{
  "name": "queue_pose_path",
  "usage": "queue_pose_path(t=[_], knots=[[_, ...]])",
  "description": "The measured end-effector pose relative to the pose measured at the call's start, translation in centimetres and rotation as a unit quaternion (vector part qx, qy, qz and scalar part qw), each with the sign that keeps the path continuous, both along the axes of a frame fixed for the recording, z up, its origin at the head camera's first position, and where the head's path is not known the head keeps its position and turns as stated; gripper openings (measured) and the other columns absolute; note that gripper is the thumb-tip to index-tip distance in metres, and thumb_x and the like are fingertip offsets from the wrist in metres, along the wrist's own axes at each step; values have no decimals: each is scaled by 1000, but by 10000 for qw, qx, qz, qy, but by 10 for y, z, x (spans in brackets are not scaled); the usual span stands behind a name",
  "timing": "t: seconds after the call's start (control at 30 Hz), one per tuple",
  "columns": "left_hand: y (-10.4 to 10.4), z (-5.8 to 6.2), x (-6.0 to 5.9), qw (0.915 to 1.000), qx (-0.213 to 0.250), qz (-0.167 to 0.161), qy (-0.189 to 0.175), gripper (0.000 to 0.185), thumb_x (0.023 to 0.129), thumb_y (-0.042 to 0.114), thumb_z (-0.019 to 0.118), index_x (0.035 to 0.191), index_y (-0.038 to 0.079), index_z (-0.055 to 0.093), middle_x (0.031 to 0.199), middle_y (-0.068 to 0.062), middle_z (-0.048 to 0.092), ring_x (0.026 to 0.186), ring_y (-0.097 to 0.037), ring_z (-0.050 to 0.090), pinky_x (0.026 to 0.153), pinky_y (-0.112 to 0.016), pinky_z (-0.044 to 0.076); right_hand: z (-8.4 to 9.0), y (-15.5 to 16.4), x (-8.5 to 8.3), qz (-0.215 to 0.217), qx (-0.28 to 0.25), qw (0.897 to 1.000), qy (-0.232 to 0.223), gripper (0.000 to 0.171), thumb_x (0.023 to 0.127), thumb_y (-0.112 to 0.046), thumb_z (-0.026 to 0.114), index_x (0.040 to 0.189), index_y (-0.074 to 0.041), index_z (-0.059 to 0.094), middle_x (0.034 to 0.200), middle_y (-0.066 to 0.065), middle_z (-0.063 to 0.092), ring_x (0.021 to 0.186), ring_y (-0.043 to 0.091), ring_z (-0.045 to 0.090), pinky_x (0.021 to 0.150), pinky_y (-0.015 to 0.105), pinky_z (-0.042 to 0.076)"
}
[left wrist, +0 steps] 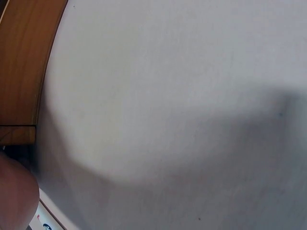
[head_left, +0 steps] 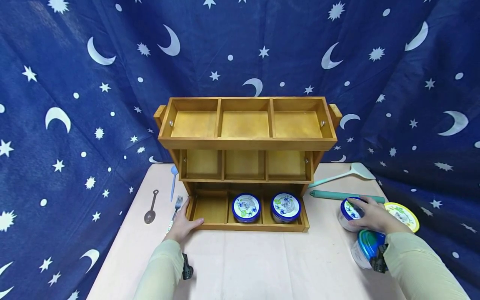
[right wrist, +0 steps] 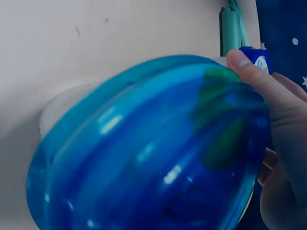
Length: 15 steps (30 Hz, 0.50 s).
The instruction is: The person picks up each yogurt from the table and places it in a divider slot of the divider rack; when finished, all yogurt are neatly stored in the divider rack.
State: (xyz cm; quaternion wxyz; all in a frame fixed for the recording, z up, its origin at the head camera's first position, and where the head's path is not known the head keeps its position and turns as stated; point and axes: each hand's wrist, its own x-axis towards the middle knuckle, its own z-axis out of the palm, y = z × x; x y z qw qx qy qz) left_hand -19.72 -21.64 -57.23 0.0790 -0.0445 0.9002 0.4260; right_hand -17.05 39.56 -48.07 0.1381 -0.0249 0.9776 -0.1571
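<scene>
On a pale pink table (head_left: 243, 266) stands a three-tiered wooden rack (head_left: 245, 143) with three compartments per tier, before a dark blue cloth backdrop (head_left: 75, 83) printed with white moons and stars. The person's right hand (head_left: 371, 214) lies over a small white tub with a dark blue lid (head_left: 348, 211) that stands on the table to the right of the rack, its fingers curled down round the lid and wall. Just beside that tub are a yellow-lidded tub (head_left: 406, 214) behind the wrist and a translucent blue-lidded tub (head_left: 365, 248) under the forearm; the right wrist view is filled by this blue lid (right wrist: 144, 148), blurred. The left hand (head_left: 183, 225) rests with relaxed, nearly straight fingers against the rack's lower left front corner, holding nothing. In the bottom tier, two more blue-lidded tubs fill the middle compartment (head_left: 246, 207) and the right compartment (head_left: 286, 206). Left of the rack lie a grey metal spoon (head_left: 151, 208), a metal fork (head_left: 177, 205) and a light blue plastic spoon (head_left: 173, 179); right of it lie a pale green spatula (head_left: 345, 174) and a teal rod-shaped handle (head_left: 345, 196).
</scene>
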Motion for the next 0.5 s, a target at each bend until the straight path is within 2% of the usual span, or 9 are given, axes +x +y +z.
queue_pose_path(t=[0.2,0.4,0.5], knots=[[0,-2,0,10000,-27,46,-54,101,77,37,76,151,17,12,149,-27,21,133,-46,21,105,-60,21,0,-6,-2,-143,61,9998,-140,100,66,-52,78,141,-3,33,127,50,18,110,70,20,82,79,24],[-1,-4,-2,10000,6,36,-8,100,77,37,76,151,17,12,150,-25,21,134,-45,21,106,-60,20,1,-13,-3,-141,337,9992,-149,101,66,-58,75,142,-7,32,126,46,23,109,62,24,82,77,27],[-1,-6,-2,10000,26,10,76,100,76,37,76,151,16,13,149,-26,22,133,-46,22,105,-60,21,6,-19,-2,-7,403,9992,56,99,66,-58,74,142,-9,34,128,42,26,110,60,25,83,76,28]])
